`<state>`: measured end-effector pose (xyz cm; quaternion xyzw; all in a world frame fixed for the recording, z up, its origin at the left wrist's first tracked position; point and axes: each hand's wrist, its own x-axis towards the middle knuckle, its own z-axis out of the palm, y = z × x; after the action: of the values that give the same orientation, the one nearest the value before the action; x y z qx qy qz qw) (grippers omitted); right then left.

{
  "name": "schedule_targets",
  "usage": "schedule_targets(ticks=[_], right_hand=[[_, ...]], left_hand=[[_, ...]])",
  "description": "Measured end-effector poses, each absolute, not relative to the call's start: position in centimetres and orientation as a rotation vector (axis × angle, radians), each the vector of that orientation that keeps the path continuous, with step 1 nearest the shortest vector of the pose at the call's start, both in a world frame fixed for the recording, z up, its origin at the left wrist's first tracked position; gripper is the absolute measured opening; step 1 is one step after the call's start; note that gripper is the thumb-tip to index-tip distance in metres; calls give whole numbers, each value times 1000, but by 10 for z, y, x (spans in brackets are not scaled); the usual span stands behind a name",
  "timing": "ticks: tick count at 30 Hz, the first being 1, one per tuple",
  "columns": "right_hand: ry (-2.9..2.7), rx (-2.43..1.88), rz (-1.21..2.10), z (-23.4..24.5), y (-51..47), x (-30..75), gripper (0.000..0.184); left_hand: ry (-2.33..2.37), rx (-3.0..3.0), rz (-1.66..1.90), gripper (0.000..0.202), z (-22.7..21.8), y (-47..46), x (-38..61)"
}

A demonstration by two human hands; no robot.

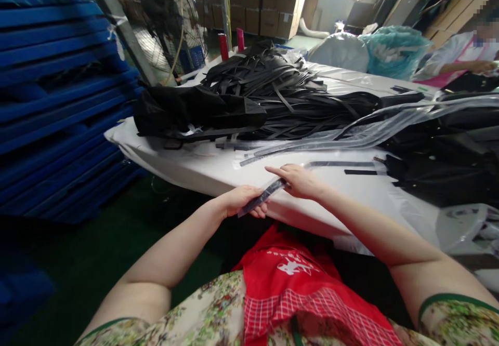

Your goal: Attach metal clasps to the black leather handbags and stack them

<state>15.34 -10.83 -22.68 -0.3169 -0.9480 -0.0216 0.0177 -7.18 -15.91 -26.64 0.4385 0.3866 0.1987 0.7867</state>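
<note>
A dark strip in a clear plastic sleeve [262, 199] is held between my two hands, above the near edge of the white-covered table [187, 165]. My left hand [246, 200] is closed on its lower end, thumb on top and fingers curled beneath. My right hand [298, 181] pinches the upper end, with the index finger stretched out to the left. Behind my right hand, a long dark strip with clear edging [339, 164] lies on the cover and trails right. A short black strip [360, 172] rests beside it.
A large heap of black straps [265, 78] and black fabric [195, 107] covers the table's far side. Clear plastic strips [374, 128] run to black fabric pieces [448, 154] at right. Blue stacked panels [58, 102] stand at left. A co-worker's arm [463, 67] shows at far right.
</note>
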Motion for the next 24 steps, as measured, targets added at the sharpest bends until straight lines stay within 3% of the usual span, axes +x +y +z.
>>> schedule_targets(ticks=[4, 8, 13, 21, 24], right_hand=[[-3029, -911, 3, -235, -128, 128, 50], [-3087, -878, -12, -239, -132, 119, 55], [-3149, -804, -124, -230, -123, 125, 51], [-2953, -834, -73, -244, -101, 118, 49], [-2707, -1169, 57, -246, -82, 140, 44]], left_hand=[[764, 932, 415, 42, -270, -158, -64], [771, 924, 435, 42, -269, -159, -60], [921, 1016, 235, 69, -271, -169, -76], [778, 1057, 375, 50, -263, -176, -94], [816, 1037, 400, 52, -256, -183, -114]])
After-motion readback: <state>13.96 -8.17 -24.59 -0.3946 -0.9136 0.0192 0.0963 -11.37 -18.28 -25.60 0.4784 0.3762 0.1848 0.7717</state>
